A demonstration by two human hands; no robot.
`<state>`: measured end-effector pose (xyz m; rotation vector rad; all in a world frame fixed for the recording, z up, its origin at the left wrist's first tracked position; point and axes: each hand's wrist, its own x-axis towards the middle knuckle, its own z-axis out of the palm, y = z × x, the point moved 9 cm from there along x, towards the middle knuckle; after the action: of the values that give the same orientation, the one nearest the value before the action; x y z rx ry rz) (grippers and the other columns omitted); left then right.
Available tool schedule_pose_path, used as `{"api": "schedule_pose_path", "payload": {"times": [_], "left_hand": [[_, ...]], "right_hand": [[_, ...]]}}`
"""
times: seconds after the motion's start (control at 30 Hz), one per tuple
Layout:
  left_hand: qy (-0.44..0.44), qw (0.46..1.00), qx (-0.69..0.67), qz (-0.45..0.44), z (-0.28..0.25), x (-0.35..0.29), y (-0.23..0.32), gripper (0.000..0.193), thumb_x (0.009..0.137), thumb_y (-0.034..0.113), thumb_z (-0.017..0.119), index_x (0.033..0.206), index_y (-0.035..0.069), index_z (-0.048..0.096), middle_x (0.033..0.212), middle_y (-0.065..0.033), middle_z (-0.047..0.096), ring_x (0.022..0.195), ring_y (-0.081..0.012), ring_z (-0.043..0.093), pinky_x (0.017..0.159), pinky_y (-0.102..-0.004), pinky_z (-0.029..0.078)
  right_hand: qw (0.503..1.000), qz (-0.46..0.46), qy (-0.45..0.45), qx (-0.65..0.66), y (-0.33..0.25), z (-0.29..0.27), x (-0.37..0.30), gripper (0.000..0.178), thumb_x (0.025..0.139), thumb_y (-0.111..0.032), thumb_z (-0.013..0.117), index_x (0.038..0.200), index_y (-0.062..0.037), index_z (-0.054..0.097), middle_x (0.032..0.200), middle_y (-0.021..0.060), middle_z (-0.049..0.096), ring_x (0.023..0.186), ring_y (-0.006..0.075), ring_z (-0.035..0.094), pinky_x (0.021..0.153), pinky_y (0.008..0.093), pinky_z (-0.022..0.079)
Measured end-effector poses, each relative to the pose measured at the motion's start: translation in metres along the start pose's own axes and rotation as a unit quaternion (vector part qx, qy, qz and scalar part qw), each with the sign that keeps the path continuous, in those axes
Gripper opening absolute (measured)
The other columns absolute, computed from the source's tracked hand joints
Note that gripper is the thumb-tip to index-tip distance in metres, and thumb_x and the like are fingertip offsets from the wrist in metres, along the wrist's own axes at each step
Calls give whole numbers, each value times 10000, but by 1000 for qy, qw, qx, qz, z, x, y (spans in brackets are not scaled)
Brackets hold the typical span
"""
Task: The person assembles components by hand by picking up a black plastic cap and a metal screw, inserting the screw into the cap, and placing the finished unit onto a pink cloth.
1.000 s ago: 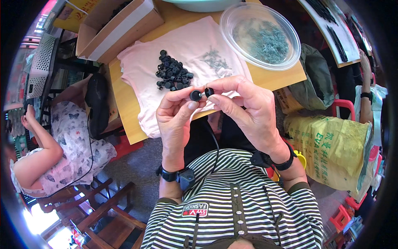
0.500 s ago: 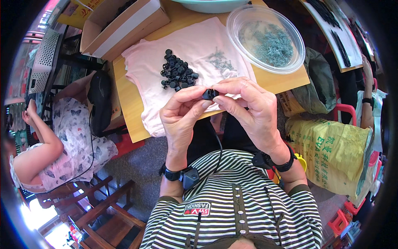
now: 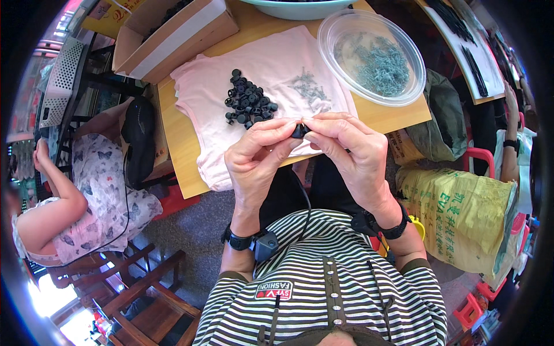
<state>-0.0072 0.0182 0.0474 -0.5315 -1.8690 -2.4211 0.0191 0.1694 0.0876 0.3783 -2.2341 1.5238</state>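
Observation:
Between my two hands, above the table's near edge, is a small black plastic part (image 3: 299, 131). My left hand (image 3: 257, 151) pinches it from the left with thumb and fingertips. From the other side my right hand (image 3: 350, 151) closes thumb and forefinger on it. The fingertips cover much of the part. Just beyond my left hand, a pile of small round black plastic pieces (image 3: 249, 99) lies on a pink cloth (image 3: 202, 138). Right of the pile, some small thin metal pieces (image 3: 309, 86) are scattered on the same cloth.
At the back right of the wooden table (image 3: 398, 118) stands a clear round tub (image 3: 340, 75) of small metal pieces. A cardboard box (image 3: 202, 40) is at the back left, a pale basin (image 3: 297, 8) beyond. Other people sit left and right; a yellow sack (image 3: 450, 213) stands at right.
My hands have shifted slightly to the right, still pinching the black part. It is now turned and more covered by my fingertips.

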Motion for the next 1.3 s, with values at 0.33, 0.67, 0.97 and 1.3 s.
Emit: {"api": "schedule_pose_path", "payload": {"times": [0.33, 0.67, 0.97, 1.3], "left_hand": [[-5, 1000, -27, -8, 5, 3, -5, 233, 789, -111, 674, 1005, -21, 677, 1083, -147, 637, 1000, -181, 625, 865, -272, 530], [61, 988, -105, -93, -2, -1, -21, 187, 798, -88, 688, 973, -23, 677, 1066, -114, 626, 932, -142, 636, 852, -260, 535], [81, 981, -117, -133, -3, -5, -34, 167, 781, -66, 718, 939, -24, 682, 1041, -102, 637, 899, -141, 643, 828, -256, 537], [122, 963, -195, -137, -5, -6, -46, 173, 773, -67, 725, 926, -1, 678, 1028, -91, 647, 932, -137, 632, 837, -254, 531]], "right_hand": [[992, 76, 24, 94, 22, 2, 0, 154, 789, -12, 701, 940, 14, 679, 867, 116, 654, 739, 187, 635, 635, 270, 508], [999, -33, -4, -4, 4, 9, 3, 347, 719, 71, 684, 1054, 7, 620, 907, 117, 595, 769, 223, 614, 647, 307, 524], [993, -88, -4, -76, 6, 13, 5, 301, 689, 37, 692, 979, 15, 612, 862, 120, 588, 777, 272, 592, 674, 335, 492], [991, -110, 0, -79, 3, 20, 9, 247, 679, 37, 692, 909, 14, 607, 814, 110, 584, 753, 261, 587, 660, 339, 487]]}}
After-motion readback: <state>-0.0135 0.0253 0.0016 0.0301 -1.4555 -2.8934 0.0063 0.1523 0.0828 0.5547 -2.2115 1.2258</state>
